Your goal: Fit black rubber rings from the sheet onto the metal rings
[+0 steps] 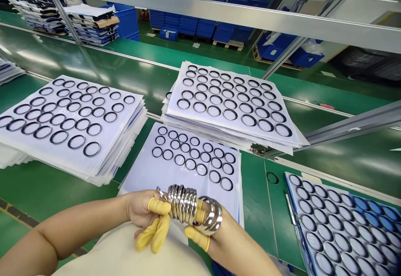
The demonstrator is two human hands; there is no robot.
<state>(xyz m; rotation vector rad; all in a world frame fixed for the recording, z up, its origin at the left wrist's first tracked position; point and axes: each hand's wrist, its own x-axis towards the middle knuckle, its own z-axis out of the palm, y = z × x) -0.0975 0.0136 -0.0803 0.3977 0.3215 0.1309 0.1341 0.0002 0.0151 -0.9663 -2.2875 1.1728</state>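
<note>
My right hand (215,244) carries a row of shiny metal rings (183,204) strung over its fingers, with a few more rings (212,217) lying loose nearer the wrist. At the left end of the row, my left hand (142,209) pinches a tilted metal ring (161,194); part of this grip is hidden. Yellow finger cots cover fingertips on both hands. Just beyond the hands lies a white sheet (138,177) bearing rows of dark-edged rings (194,153), its near part bare.
Stacked sheets topped with rings stand at the left (73,148) and at the back (175,100). Another ring-covered sheet (338,230) lies at the right, beside a single ring (272,178) on the green table (257,200). A metal frame bar (200,6) crosses above.
</note>
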